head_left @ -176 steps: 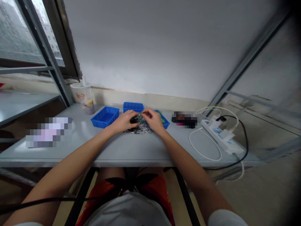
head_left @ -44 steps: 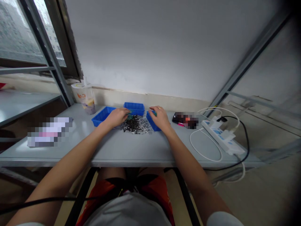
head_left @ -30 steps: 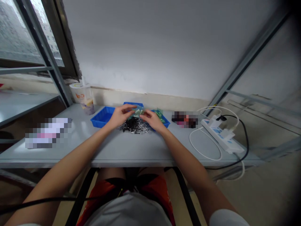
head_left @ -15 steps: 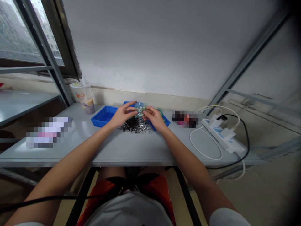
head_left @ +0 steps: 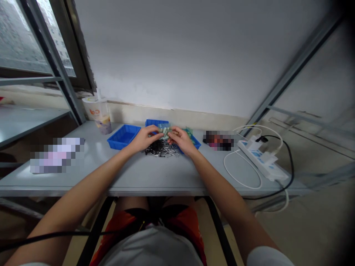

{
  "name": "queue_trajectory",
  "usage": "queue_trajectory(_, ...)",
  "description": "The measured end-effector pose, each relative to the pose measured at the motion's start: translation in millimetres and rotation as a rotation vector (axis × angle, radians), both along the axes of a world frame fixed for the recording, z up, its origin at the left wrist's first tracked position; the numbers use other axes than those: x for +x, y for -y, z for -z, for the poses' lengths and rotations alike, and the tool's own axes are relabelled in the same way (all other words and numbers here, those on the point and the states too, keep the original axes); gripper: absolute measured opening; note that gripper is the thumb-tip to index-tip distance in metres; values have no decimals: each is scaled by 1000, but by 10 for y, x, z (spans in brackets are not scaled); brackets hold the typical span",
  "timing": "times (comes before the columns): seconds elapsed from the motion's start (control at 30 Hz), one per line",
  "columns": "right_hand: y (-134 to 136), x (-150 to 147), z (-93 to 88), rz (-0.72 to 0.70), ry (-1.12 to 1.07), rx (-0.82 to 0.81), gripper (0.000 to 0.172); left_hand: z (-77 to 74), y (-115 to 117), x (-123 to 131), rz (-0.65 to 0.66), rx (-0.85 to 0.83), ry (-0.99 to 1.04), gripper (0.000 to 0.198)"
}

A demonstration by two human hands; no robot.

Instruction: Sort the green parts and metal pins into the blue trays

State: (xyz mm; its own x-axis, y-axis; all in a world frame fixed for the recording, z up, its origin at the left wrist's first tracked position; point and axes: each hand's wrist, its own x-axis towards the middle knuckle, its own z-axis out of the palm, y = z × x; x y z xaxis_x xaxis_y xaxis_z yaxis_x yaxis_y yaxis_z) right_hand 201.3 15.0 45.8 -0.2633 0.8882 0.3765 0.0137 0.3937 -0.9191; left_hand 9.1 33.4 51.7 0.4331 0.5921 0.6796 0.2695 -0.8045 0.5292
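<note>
Between my two hands is a small clear greenish plastic bag (head_left: 165,130) with silvery metal pieces inside. My left hand (head_left: 146,137) pinches its left side between thumb and fingers. On the right side, my right hand (head_left: 179,138) grips the bag with its fingertips. Below the hands lies a heap of small screws or pins (head_left: 162,149), some dark and some silver. A blue tray (head_left: 124,136) sits to the left of the heap. Another blue tray (head_left: 195,142) stands by my right hand, partly hidden, with greenish bags in it. Behind my left hand is a third blue tray (head_left: 156,122).
On the grey table (head_left: 155,177), a drink cup (head_left: 101,116) with a straw stands at the back left. A blurred flat item (head_left: 57,155) lies at the left. To the right are a blurred dark item (head_left: 218,140) and a white power strip (head_left: 262,159) with trailing cables.
My left fingers, raised and spread over the bag before, have come down and closed on its side. The bag has dropped slightly. My right hand has barely shifted.
</note>
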Motion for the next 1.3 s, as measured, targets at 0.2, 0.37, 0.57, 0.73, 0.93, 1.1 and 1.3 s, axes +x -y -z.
queue_trajectory(0.2,20,-11,-5,-24,-13,15,31,-49,42,-11,1,60,1,20)
queue_trajectory(0.37,18,0,-5,-60,11,32,28,-27,78,10,-30,105,101,20)
queue_trajectory(0.57,72,-12,-47,-65,-9,8,30,-3,91,34,-45,121,162,21)
queue_trajectory(0.73,69,1,-58,-29,18,48,32,3,113,48,-34,96,158,23)
queue_trajectory(0.93,50,21,-41,-28,16,60,33,0,141,75,-30,119,149,25)
queue_trajectory(1.1,46,16,-31,-19,1,77,31,-7,146,77,-37,133,136,26)
queue_trajectory(1.3,92,5,-77,15,-1,105,32,-33,159,63,-60,93,147,25)
